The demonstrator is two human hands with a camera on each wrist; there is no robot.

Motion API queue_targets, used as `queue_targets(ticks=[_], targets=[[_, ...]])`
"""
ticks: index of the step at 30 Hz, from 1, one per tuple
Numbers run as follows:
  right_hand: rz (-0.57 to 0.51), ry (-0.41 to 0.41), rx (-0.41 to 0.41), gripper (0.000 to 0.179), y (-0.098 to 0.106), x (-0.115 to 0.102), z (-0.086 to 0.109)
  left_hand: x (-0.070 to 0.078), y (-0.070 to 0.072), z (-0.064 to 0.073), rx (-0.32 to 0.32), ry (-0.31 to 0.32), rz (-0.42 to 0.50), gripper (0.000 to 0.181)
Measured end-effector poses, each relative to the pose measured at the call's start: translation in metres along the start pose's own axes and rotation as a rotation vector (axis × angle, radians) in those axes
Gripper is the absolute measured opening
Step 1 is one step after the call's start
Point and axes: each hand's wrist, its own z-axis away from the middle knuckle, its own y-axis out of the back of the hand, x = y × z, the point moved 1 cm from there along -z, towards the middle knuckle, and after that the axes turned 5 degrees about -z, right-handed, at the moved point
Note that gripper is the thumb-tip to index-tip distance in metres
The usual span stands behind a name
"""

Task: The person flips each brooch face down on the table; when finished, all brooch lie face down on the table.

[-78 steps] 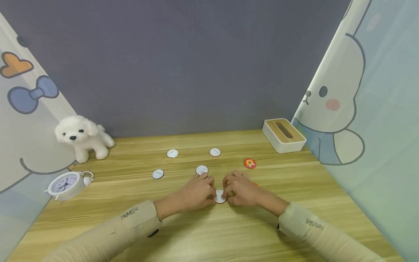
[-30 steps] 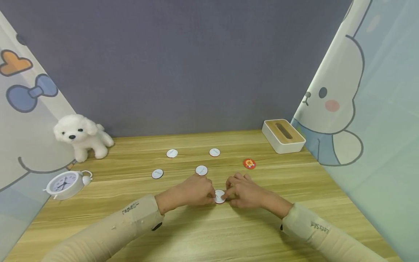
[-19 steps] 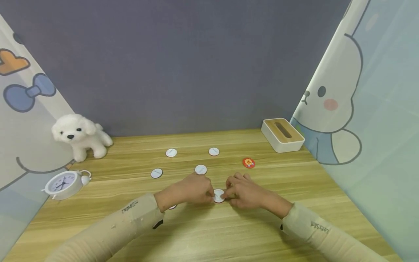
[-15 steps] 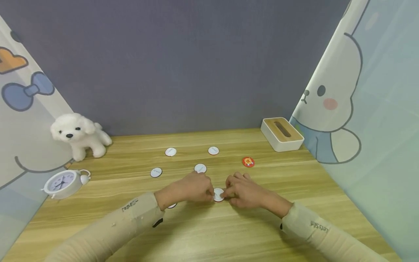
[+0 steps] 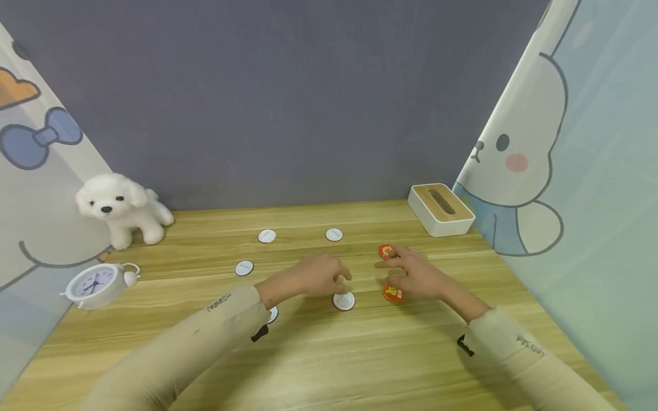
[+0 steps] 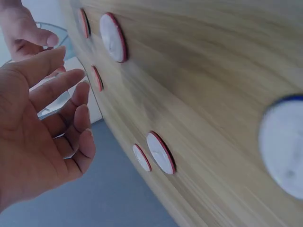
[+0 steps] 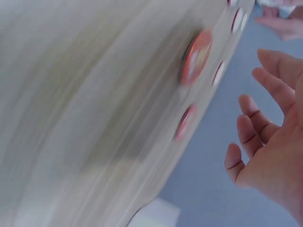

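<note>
My left hand [image 5: 321,275] hovers over the table with loosely bent fingers and holds nothing. Just below its fingertips lies a round white disc [image 5: 344,301] with a red edge, flat on the wood. My right hand [image 5: 413,274], its fingers spread and also holding nothing, is above an orange-red printed disc [image 5: 393,293]. Behind it a red disc [image 5: 385,251] is partly covered by the fingers. In the left wrist view the left palm and relaxed fingers [image 6: 54,90] show bare. The right wrist view shows the right fingers [image 7: 248,127] similarly loose above the discs.
More white discs lie further off: one at the back [image 5: 267,236], another beside it [image 5: 333,234], and one at left [image 5: 244,268]. A disc [image 5: 273,315] peeks out by the left sleeve. A toy dog [image 5: 120,208], alarm clock [image 5: 97,285] and wood-topped box [image 5: 442,210] stand along the sides.
Both hands have let go of the white disc and lifted away. The right hand has moved right, over the orange-red disc; the left has risen slightly. The white disc stays on the table.
</note>
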Motion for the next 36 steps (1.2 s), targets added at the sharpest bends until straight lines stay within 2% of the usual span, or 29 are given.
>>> queue_targets(ticks=[5,9,13,19,26,32,36], targets=[[-0.044,-0.077,0.031,0.033,0.008,0.027,0.015,0.008,0.002,-0.017,-0.003,0.003,0.057,0.033],[-0.058,-0.096,0.021,0.034,0.005,0.039,0.027,0.018,-0.006,-0.030,0.043,-0.022,-0.026,0.034],[-0.057,-0.112,-0.004,0.038,0.001,0.043,0.034,0.029,-0.015,-0.041,0.087,0.004,-0.096,0.036],[-0.041,-0.093,-0.029,0.039,-0.004,0.041,0.037,0.040,-0.026,-0.055,0.115,0.037,-0.079,0.040],[-0.029,-0.086,-0.027,0.040,-0.007,0.038,0.037,0.048,-0.033,-0.058,0.112,0.052,-0.071,0.044],[-0.024,-0.114,-0.052,0.041,-0.005,0.035,0.036,0.052,-0.038,-0.061,0.104,0.079,-0.060,0.046],[-0.021,-0.127,-0.063,0.042,-0.004,0.036,0.035,0.055,-0.041,-0.061,0.107,0.073,-0.051,0.046]])
